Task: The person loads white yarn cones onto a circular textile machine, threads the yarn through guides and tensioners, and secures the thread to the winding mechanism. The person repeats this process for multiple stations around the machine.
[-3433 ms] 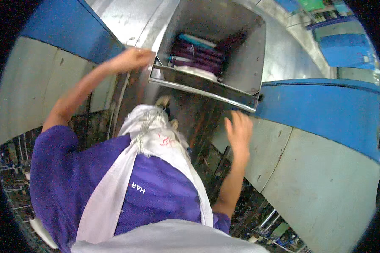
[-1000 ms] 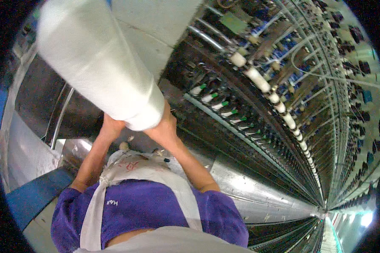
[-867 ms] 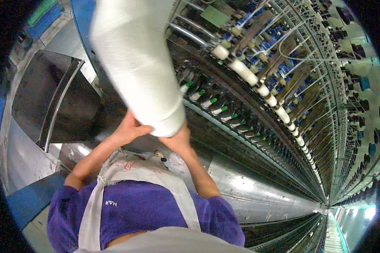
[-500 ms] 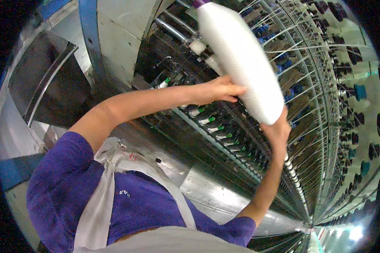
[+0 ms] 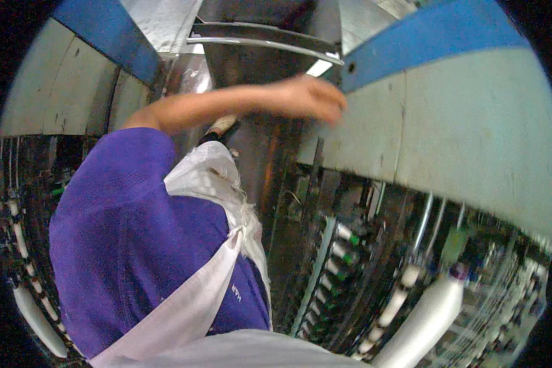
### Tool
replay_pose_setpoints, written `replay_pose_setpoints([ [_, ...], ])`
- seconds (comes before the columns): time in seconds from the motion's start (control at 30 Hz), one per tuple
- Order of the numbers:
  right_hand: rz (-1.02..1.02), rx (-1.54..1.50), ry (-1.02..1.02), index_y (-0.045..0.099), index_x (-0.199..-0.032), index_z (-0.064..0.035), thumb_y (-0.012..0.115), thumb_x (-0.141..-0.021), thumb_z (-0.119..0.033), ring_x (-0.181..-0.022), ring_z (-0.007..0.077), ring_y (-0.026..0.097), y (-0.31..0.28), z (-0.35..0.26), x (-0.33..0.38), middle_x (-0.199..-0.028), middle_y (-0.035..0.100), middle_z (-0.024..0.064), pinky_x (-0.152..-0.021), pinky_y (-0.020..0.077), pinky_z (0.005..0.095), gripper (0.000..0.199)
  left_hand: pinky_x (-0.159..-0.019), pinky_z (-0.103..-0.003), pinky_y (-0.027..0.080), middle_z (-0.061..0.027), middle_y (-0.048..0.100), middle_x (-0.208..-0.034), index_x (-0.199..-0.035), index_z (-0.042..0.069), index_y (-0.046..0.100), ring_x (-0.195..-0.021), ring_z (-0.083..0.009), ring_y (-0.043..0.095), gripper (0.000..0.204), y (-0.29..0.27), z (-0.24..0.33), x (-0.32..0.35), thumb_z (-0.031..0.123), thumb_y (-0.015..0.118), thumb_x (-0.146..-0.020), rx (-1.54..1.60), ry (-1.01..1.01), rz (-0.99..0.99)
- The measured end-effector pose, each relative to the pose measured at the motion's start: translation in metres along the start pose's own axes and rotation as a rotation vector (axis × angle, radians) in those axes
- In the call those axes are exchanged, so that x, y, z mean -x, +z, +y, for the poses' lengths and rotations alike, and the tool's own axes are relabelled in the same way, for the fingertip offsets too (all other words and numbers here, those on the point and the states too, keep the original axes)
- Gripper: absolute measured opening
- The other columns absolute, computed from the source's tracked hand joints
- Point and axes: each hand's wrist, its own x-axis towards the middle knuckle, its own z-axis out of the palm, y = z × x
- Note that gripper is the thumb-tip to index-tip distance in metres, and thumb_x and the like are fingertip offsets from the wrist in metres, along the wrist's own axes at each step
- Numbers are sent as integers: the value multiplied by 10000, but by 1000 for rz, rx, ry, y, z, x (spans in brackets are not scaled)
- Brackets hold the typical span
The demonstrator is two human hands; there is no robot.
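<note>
My left hand (image 5: 316,101) reaches across the walkway, in front of the pale machine end panel. Motion smears its fingers, so I cannot tell whether they are open or closed; nothing shows in them. A large white roving bobbin (image 5: 423,319) with a purple tip stands slantwise at the lower right, among the machine's rods. Its lower end is cut off by the picture's edge. My right hand is out of view, and whether it touches the bobbin is hidden.
Small white bobbins with green tips (image 5: 337,267) line the spinning machine at right. Pale panels with a blue band (image 5: 435,61) flank the walkway. A dark cart-like panel with a metal bar (image 5: 264,43) stands ahead. Another white roving bobbin (image 5: 40,322) is at the far left.
My view has turned left toward the walkway. My left hand has come off the white roving bobbin, which both hands touched before. My right hand has left the picture.
</note>
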Motion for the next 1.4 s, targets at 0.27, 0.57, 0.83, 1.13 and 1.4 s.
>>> replay_pose_setpoints([
  [0.27, -679, -494, -471, 631, -1010, -12, 708, -836, -156, -881, 307, 592, 132, -376, -54, -970, 631, 149, -760, 469, 373, 239, -725, -396, 540, -163, 693, -855, -955, 16, 664, -748, -272, 668, 301, -344, -302, -14, 299, 596, -877, -748, -563, 280],
  [0.57, -561, -870, -784, 608, -1030, -1, 644, -841, -133, -957, 342, 575, 206, -630, -253, -1033, 625, 150, -906, 400, 442, 233, -749, -472, 500, -152, 664, -948, -955, 102, 666, -862, -333, 639, 183, -199, -496, 83, 184, 577, -818, -596, -1168, -523],
  [0.83, -506, -594, -908, 623, -1036, -90, 466, -919, -325, -944, 286, 577, 214, -586, -208, -963, 656, 88, -922, 331, 508, 306, -940, -505, 431, -163, 601, -1183, -1197, 132, 565, -1078, -347, 582, 383, -168, -608, 121, 162, 570, -815, -595, -1331, -264],
  [1.13, -643, -433, -916, 569, -1085, -153, 441, -893, -450, -1001, 274, 539, 192, -525, -171, -1022, 619, 63, -883, 304, 527, 376, -997, -519, 414, -176, 595, -1235, -1293, 120, 508, -1137, -354, 576, 573, -139, -669, 149, 176, 660, -744, -930, -1181, -112],
  [1.4, -1169, -576, -687, 613, -980, -76, 616, -856, -229, -823, 255, 605, 194, -636, -255, -920, 653, 106, -738, 430, 439, 196, -770, -438, 527, -137, 669, -936, -1184, 1, 517, -885, -286, 646, 694, -180, -574, 106, 301, 788, -620, -106, -1125, -365],
])
